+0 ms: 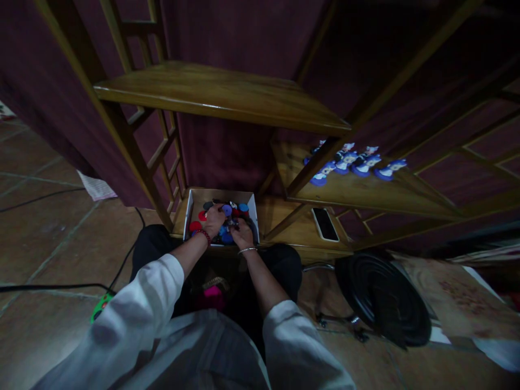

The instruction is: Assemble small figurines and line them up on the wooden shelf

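A shallow white-rimmed cardboard box [254, 214] rests on the low wooden shelf in front of my knees, with several small figurines and coloured round bases jumbled inside. Both my hands reach into it. My left hand [214, 221], with a red bead bracelet, is closed at the edge of a small figurine with a purple round base [226, 210]. Beside it my right hand [242, 234], wearing a silver bangle, has its fingers closed around the figurine's lower end. Red bases [195, 226] lie left of my left hand, and a blue base [243, 207] is near the box's back right corner.
Several purple-based figurines [365, 165] stand on the raised shelf to the right. A phone [325, 224] lies on the lower shelf. An upper wooden shelf [219, 95] overhangs the box. A black round stool [384, 298] stands right; a green power strip [101, 306] is left.
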Tool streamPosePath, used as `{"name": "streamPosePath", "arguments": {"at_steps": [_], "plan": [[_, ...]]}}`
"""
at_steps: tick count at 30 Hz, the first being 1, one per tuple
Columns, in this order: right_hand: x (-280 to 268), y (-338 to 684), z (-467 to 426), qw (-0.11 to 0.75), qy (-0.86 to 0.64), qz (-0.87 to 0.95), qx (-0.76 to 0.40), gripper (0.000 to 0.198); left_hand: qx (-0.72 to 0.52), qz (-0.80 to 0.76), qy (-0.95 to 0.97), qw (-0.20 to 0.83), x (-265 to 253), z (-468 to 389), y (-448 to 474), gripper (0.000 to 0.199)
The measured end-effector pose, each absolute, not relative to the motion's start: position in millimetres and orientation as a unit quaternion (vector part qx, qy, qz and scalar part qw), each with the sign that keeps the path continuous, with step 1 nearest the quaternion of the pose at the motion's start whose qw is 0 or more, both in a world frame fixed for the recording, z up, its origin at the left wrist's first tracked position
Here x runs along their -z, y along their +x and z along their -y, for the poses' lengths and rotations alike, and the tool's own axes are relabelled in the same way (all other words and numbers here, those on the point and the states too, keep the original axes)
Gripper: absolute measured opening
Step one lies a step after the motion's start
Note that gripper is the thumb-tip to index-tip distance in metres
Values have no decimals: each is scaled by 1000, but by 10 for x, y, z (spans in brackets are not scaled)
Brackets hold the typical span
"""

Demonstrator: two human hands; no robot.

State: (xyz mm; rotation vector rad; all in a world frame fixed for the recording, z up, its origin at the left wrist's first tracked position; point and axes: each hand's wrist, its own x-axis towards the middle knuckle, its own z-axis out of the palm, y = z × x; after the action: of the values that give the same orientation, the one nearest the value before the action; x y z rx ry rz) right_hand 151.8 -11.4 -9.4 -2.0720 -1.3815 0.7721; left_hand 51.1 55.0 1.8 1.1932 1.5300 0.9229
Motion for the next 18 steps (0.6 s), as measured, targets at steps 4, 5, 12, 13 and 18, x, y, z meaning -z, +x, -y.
{"name": "streamPosePath", "arguments": {"at_steps": [4, 5, 12, 13, 18], "plan": [[163, 1546, 105, 371, -742, 420, -369, 34, -387, -622, 462, 500, 36, -468, 420, 30], [166, 1548, 112, 392, -731, 400, -389, 36, -391, -620, 454, 507, 44, -437, 409, 30], [96, 1566, 176, 486, -670, 343, -443, 37, -375, -631, 425, 530, 50, -229, 359, 31], [83, 1569, 180, 490, -669, 341, -442, 37, -374, -628, 421, 536, 51, -209, 355, 30], [30, 1570, 189, 503, -664, 321, -450, 40, -399, -605, 368, 582, 62, -129, 350, 21]]}}
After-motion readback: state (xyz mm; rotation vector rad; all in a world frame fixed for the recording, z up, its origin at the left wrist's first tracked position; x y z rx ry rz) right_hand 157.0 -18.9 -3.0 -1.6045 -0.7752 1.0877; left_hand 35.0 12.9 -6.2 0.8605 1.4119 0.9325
